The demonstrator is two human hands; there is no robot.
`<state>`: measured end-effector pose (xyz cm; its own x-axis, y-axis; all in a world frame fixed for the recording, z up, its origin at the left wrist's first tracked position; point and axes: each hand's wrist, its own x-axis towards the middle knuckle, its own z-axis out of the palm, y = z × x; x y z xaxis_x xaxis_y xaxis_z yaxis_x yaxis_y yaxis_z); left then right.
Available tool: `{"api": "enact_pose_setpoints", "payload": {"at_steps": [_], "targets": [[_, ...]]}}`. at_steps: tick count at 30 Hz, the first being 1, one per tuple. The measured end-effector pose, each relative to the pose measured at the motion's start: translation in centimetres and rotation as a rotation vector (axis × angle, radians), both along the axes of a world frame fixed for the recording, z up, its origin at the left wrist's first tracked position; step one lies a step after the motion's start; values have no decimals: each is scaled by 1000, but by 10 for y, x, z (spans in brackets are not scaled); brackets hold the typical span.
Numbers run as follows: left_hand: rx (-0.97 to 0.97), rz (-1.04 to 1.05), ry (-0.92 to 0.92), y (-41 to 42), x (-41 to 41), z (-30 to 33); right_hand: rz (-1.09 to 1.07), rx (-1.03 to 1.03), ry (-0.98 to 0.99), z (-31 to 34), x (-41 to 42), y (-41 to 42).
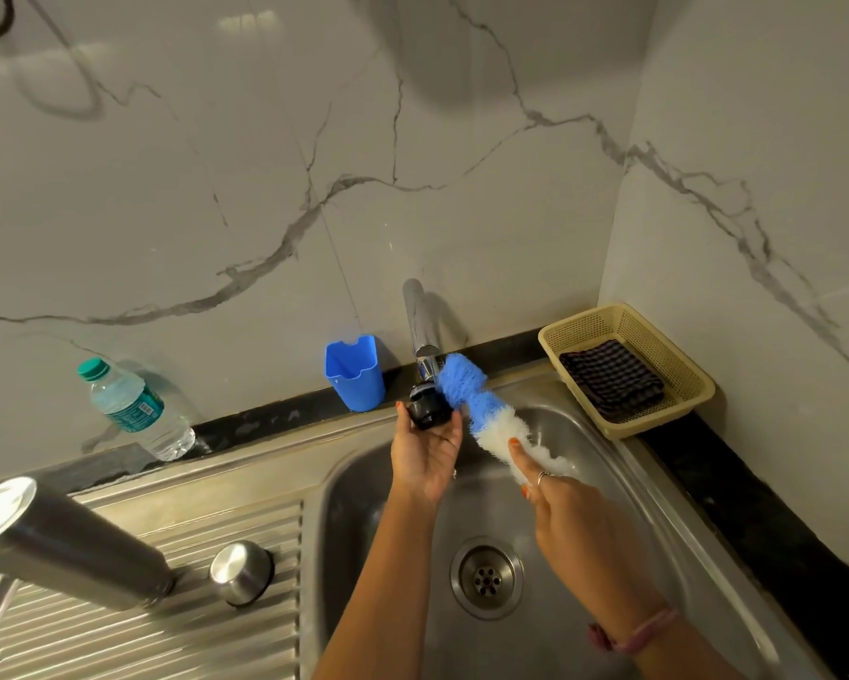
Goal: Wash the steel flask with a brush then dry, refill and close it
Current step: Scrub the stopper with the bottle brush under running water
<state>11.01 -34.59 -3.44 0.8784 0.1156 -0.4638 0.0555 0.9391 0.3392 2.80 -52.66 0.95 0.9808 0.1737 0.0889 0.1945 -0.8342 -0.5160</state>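
The steel flask stands on the ribbed drainboard at the lower left, with its steel cap beside it. My left hand holds a black inner stopper over the sink, just under the tap. My right hand grips a blue-and-white bottle brush by its white lower part. The brush's blue head touches the stopper.
A steel sink with a drain lies below my hands. A blue plastic holder and a water bottle stand by the wall. A beige basket holding a dark checked cloth sits at the right.
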Motion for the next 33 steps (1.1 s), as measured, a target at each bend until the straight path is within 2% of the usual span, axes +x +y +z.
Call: {"api": "enact_pose_setpoints", "payload": {"at_steps": [4, 9, 13, 19, 23, 28, 33], "targets": [[44, 72, -19, 1, 2, 4, 44, -7, 1, 3, -8, 2], [168, 18, 12, -4, -1, 5, 6, 29, 47, 0, -2, 1], [170, 11, 43, -2, 5, 1, 33, 69, -17, -1, -12, 4], [136, 53, 75, -11, 6, 4, -8, 43, 37, 1, -1, 2], [132, 37, 4, -8, 8, 5, 64, -25, 16, 5, -10, 8], [126, -2, -26, -6, 7, 7, 6, 57, 27, 8, 5, 0], [89, -24, -57, -5, 8, 5, 85, -13, -28, 11, -8, 7]]}}
